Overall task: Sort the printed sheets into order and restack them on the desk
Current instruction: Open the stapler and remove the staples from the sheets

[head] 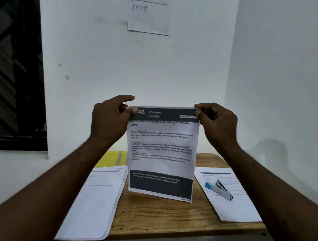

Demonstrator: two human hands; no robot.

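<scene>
We count two hands up and one printed sheet (162, 153) between them, held upright over the middle of the wooden desk (160, 217). Its dark header reads "46" and "KITCHEN", and there is a second dark band near the foot. Whether its bottom edge touches the desk we cannot tell.

On the desk we count two piles of paper. The thicker left pile (96, 204) lies at the near left corner and overhangs the desk's edge. The thinner right pile (234, 203) sits at the right side. One blue and silver stapler (219, 189) lies on top of that right pile. One yellow folder (110, 158) peeks out behind the left pile, at the back of the desk. One notice (148, 18) is stuck to the white wall above, with handwritten digits on it, and a dark window (12, 73) sits off to the left.

Now the grip. The left hand (110, 121) pinches the sheet's top left corner, thumb in front, forefinger stretched out above the edge. The right hand (218, 122) nips the top right corner between thumb and forefinger, a narrow pinch, the other fingers curled in behind. The sheet hangs between the two piles.
</scene>
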